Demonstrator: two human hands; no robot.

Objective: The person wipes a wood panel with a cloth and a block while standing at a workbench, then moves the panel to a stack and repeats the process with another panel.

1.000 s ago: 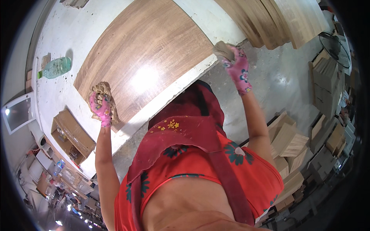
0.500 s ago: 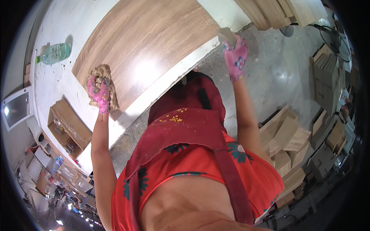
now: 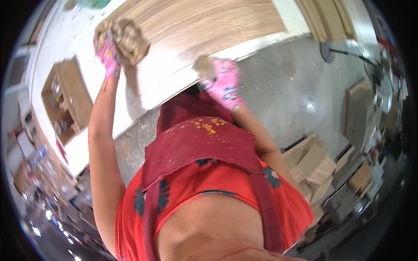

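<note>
Wood-grain panel [image 3: 209, 24] up at the top of the frame, flat on the white surface [image 3: 300, 24]! Upper left, the gloved left hand [image 3: 109, 57] has fingers curled round a bunched tan cloth [image 3: 129, 42]; upper centre, the right hand [image 3: 224, 81], slightly blurred, grips a greyish-brown pad [image 3: 203, 67] near the surface's lower edge. Brown box [image 3: 76, 93], left.
</note>
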